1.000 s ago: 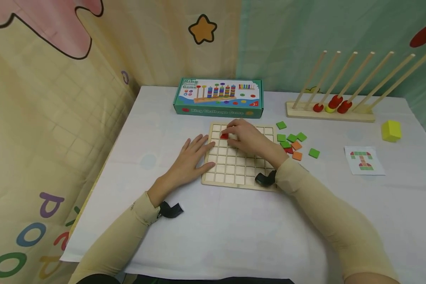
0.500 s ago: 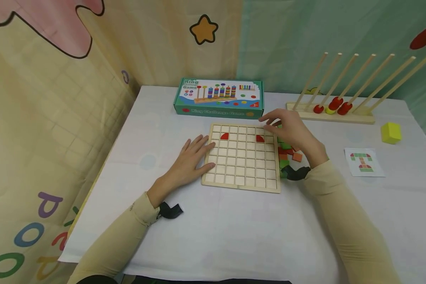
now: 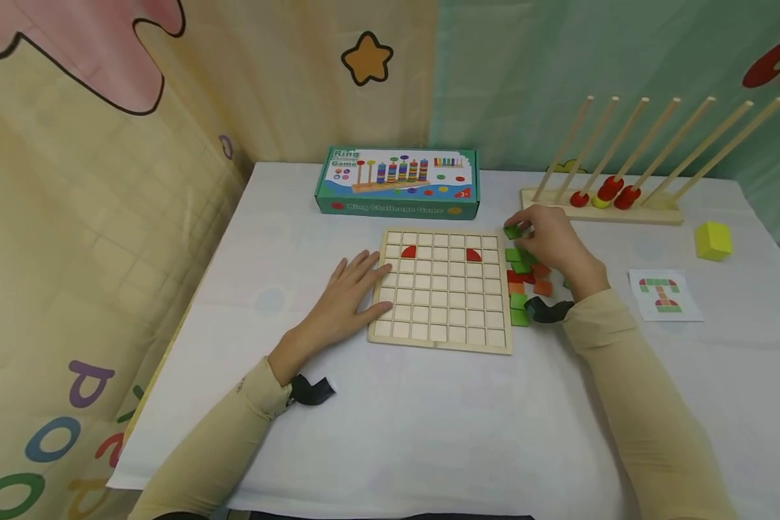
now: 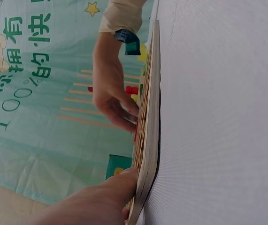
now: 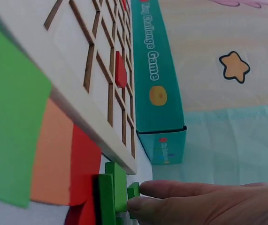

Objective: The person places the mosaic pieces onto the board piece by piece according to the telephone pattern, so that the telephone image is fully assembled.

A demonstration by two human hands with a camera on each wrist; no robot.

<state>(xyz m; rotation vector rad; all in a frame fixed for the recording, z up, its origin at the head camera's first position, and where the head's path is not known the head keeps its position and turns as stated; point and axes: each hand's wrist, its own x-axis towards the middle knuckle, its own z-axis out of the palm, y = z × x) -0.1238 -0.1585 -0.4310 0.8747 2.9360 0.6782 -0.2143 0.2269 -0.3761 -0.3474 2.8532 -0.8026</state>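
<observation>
My left hand (image 3: 347, 296) rests at the left edge of a wooden grid board (image 3: 438, 347), fingers straight and spread, with the thumb on the frame. Two red quarter-round tiles (image 3: 409, 252) sit in cells of the second row, one left and one right. Beyond the board's upper right corner, my right hand (image 3: 552, 235) pinches a green square tile (image 3: 511, 232) between thumb and fingertips. The right wrist view shows those fingertips at the tile's edge (image 5: 133, 192). Green, orange and red tiles (image 3: 543, 289) lie along the board's right side, partly covered by the right hand.
A green Ring Challenge Game box (image 3: 396, 209) stands behind the board. At the back right is a wooden peg stand (image 3: 656, 213) with a few red and yellow rings. A yellow block (image 3: 713, 240) and a pattern card (image 3: 665, 295) lie to the right.
My right hand has let go of the red tile at the board's upper left, moved right off the board and taken hold of a green tile. The left hand has stayed put.
</observation>
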